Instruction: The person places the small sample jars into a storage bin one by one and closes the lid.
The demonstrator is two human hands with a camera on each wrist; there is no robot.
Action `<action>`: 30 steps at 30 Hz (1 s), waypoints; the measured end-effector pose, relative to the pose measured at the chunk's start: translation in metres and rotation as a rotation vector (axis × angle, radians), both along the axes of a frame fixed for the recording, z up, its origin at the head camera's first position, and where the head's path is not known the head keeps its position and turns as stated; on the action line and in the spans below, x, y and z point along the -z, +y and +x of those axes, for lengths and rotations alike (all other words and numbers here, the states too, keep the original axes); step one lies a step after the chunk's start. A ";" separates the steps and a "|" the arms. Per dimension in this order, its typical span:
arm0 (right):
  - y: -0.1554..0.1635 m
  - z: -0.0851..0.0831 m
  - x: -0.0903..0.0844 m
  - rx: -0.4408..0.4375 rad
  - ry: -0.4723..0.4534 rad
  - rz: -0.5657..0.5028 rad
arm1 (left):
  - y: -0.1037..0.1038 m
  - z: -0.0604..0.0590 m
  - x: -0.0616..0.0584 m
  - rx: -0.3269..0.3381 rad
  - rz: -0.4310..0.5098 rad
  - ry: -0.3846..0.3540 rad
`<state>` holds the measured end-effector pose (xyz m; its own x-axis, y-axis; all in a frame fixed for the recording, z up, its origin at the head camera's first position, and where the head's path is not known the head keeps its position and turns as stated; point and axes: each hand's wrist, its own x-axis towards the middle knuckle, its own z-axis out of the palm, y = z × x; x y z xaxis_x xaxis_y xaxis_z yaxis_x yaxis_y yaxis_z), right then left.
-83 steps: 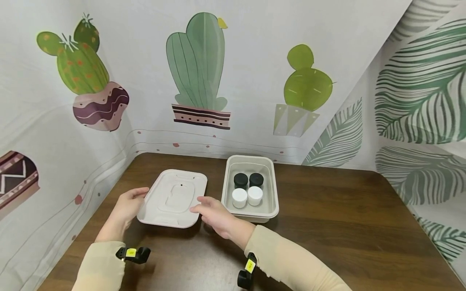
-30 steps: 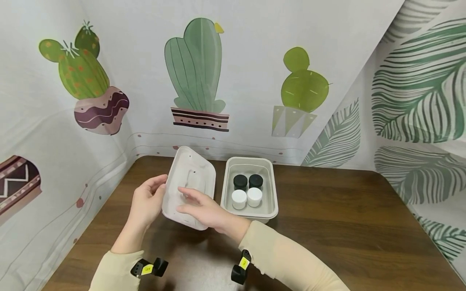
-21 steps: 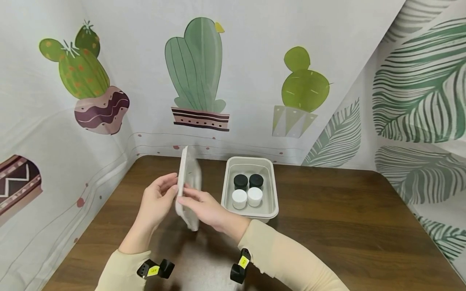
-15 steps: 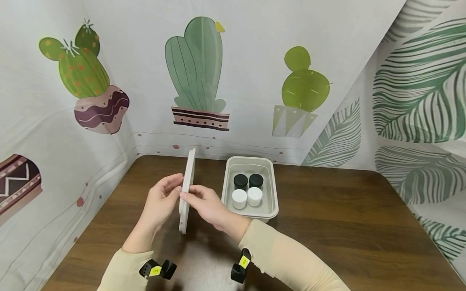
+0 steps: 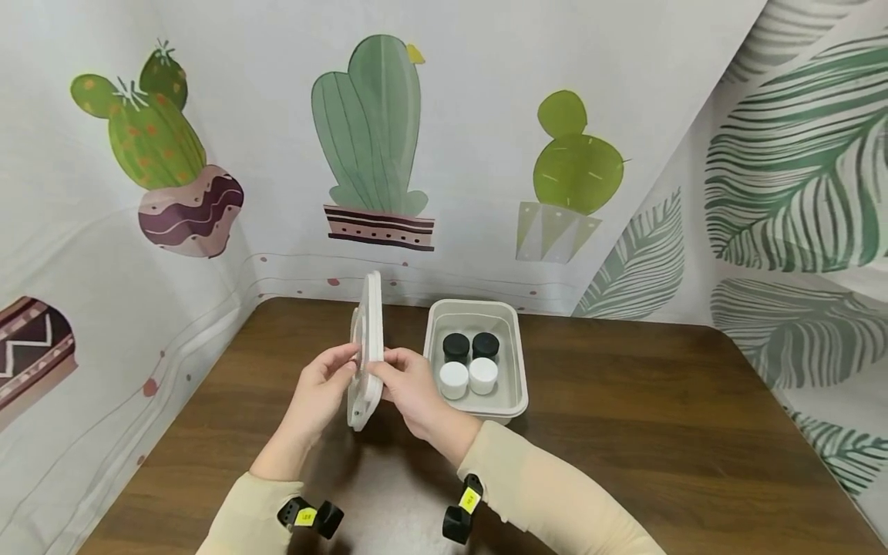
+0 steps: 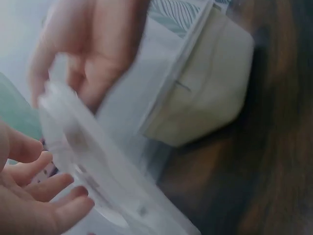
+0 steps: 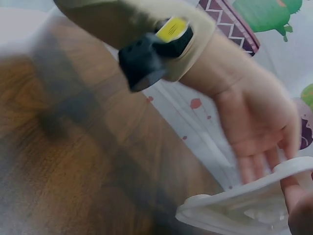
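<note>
In the head view a white plastic lid (image 5: 375,320) stands nearly on edge, held up above the table. My right hand (image 5: 416,391) pinches its near right edge between thumb and fingers. On the lid's other face is my left hand (image 5: 321,393), its fingers loosely bent. The left wrist view shows those left fingertips (image 6: 80,205) spread close to the lid, not wrapped round it. To the right sits an open pale rectangular container (image 5: 519,370). Inside are two black-topped jars (image 5: 455,345) at the back and two white-topped jars (image 5: 482,375) in front.
The brown wooden table (image 5: 624,439) stretches right and forward of the container. A cloth backdrop (image 5: 479,131) printed with cacti and leaves hangs along the table's back edge. Each sleeve carries a black wrist camera, one being the right camera (image 5: 461,512).
The lid, earlier nearly flat at the left, has been tipped up and turned until its other face shows toward the left. Both hands moved closer together; the container and jars stayed put.
</note>
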<state>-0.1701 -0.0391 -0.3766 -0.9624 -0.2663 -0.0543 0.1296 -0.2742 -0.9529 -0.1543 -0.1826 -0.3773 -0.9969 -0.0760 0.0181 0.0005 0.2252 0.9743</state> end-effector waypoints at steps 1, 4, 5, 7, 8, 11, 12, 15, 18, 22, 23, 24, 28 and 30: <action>0.001 0.000 -0.001 -0.002 0.000 -0.005 | -0.002 -0.001 0.003 -0.007 -0.005 -0.014; 0.005 0.001 -0.005 -0.011 -0.002 -0.027 | -0.011 -0.005 0.013 -0.023 -0.011 -0.047; 0.006 0.001 -0.005 -0.015 -0.005 -0.036 | -0.013 -0.005 0.016 -0.024 -0.009 -0.059; 0.008 0.001 -0.007 -0.024 -0.013 -0.059 | -0.016 -0.006 0.021 -0.024 0.006 -0.083; 0.009 0.001 -0.008 -0.027 -0.016 -0.074 | -0.018 -0.007 0.023 -0.022 0.011 -0.099; 0.014 0.000 -0.009 -0.028 -0.029 -0.117 | -0.020 -0.009 0.028 -0.021 0.056 -0.152; 0.015 0.000 -0.010 -0.027 -0.030 -0.129 | -0.020 -0.010 0.030 -0.021 0.080 -0.170; 0.020 0.000 -0.012 -0.025 -0.035 -0.164 | -0.019 -0.013 0.033 -0.015 0.179 -0.214; 0.025 -0.001 -0.014 -0.033 -0.046 -0.194 | -0.019 -0.015 0.035 -0.005 0.264 -0.252; 0.031 -0.003 -0.015 -0.059 -0.055 -0.222 | -0.020 -0.018 0.037 0.015 0.339 -0.268; 0.033 -0.004 -0.015 -0.066 -0.052 -0.227 | -0.021 -0.018 0.038 0.012 0.352 -0.265; 0.034 -0.005 -0.015 -0.074 -0.049 -0.229 | -0.022 -0.019 0.038 0.009 0.367 -0.259; 0.043 -0.010 -0.014 -0.116 -0.021 -0.218 | -0.028 -0.020 0.040 -0.025 0.389 -0.234; 0.048 -0.013 -0.013 -0.141 -0.007 -0.194 | -0.031 -0.020 0.040 -0.033 0.387 -0.227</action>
<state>-0.1835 0.0085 -0.3636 -0.9147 -0.4040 0.0047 0.1857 -0.4309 -0.8831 -0.1747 -0.2134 -0.4173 -0.9693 -0.0658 -0.2368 -0.2240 -0.1600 0.9614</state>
